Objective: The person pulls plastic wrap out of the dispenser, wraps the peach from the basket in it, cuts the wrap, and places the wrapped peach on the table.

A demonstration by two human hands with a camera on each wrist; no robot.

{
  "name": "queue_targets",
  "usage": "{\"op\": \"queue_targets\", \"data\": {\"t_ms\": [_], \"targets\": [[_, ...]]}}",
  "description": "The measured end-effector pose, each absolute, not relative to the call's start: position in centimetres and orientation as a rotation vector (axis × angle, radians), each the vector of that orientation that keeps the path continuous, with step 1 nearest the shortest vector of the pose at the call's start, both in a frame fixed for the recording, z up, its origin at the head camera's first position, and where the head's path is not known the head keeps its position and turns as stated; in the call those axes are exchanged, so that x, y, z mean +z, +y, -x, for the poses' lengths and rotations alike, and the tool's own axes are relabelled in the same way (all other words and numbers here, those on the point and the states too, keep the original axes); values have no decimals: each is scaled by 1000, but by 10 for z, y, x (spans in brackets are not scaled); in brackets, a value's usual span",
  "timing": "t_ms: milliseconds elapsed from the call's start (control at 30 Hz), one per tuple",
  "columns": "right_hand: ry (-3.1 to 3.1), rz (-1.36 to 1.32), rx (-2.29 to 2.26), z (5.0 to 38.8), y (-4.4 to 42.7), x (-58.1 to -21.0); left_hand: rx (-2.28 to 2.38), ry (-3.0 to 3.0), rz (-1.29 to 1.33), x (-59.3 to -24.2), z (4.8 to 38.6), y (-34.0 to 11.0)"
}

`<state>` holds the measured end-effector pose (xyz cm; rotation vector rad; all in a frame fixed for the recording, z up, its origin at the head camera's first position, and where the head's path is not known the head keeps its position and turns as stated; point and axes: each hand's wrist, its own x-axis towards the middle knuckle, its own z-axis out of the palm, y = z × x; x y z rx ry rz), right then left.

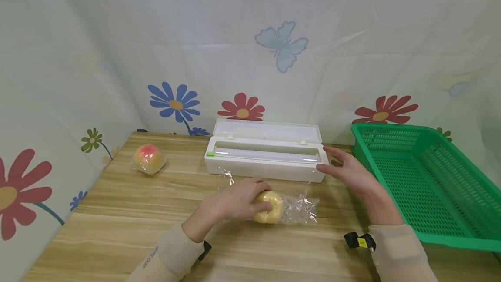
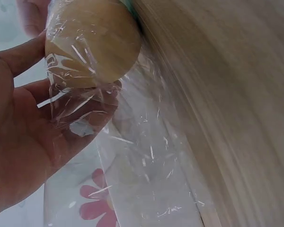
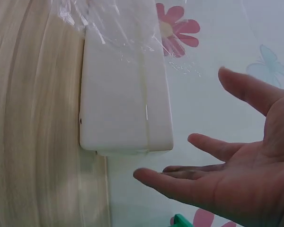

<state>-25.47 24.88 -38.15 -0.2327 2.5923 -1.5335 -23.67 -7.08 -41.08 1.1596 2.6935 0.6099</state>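
Note:
A yellow round fruit [image 1: 272,213] with a dimple sits on the table, partly wrapped in clear cling film [image 1: 303,208]. My left hand [image 1: 240,199] holds it, thumb in front and fingers over the top; film also lies across the fingers in the left wrist view. Behind it stands a white cling film dispenser [image 1: 266,171], lid up, the roll [image 1: 266,156] showing inside. In the right wrist view, film spreads over the dispenser's front. My right hand [image 1: 350,171] is at the dispenser's right end, thumb and fingers spread; whether it touches is unclear.
A red-and-yellow peach [image 1: 148,159] in clear film sits at the table's far left. To the right, a green plastic basket [image 1: 426,240] stands beside my right forearm. A flower-printed curtain [image 1: 332,55] hangs behind the table [image 1: 129,212].

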Motion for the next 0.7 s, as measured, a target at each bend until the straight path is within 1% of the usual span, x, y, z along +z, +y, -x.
{"op": "queue_targets", "data": {"t_ms": [167, 300, 433, 567, 700], "targets": [[2922, 188, -1319, 253, 242, -377, 686, 2704, -1169, -414, 240, -71], [3197, 263, -1233, 249, 234, -376, 770, 2687, -1130, -415, 243, -73], [3335, 371, -1288, 244, 223, -374, 785, 2676, -1107, -416, 244, -75], [3397, 569, -1332, 237, 209, -374, 754, 2708, -1099, -415, 244, -75], [3370, 891, -1216, 232, 196, -374, 718, 2734, -1102, -415, 244, -75]]}}
